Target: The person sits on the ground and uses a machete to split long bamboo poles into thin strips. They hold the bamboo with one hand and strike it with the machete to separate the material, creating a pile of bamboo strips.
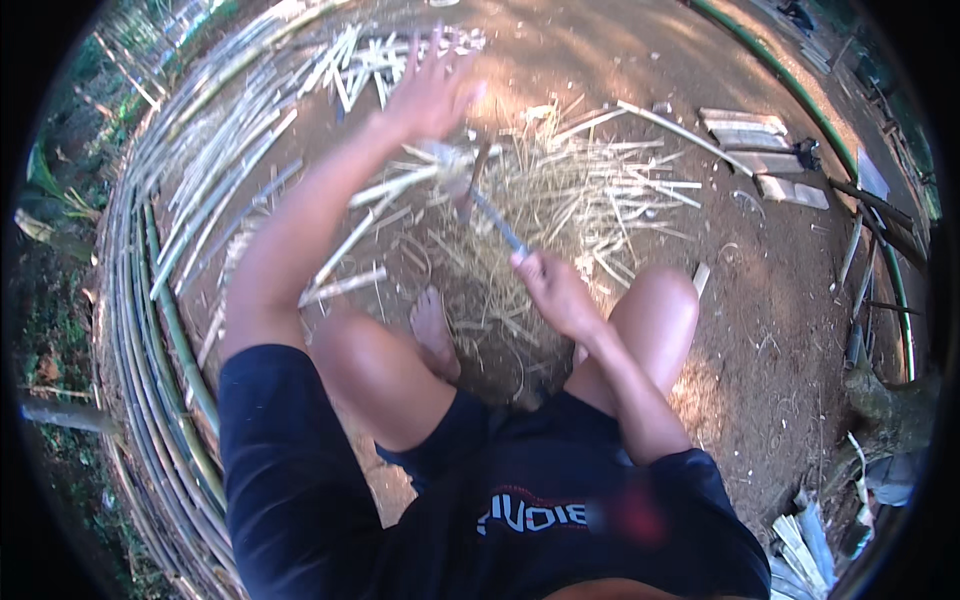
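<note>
My left hand [432,98] reaches far out over the ground, fingers spread and blurred by motion, and no held thing shows in it. It is nearest to a heap of short pale split-bamboo pieces [350,65]. My right hand [560,295] is closed around the near end of a slim grey knife-like tool [500,225], which points away and to the left. The tool's far end is blurred, and a short brown piece [480,168] crosses it; whether they are joined I cannot tell. Beneath lies a pile of thin shavings and strips [560,200].
Long bamboo poles [150,420] curve along the left side, with split lengths [215,150] beside them. Flat wooden boards [760,160] lie at the far right. A green pole [800,85] bends along the right, above a stump [890,410]. My bare foot [432,330] rests by the shavings.
</note>
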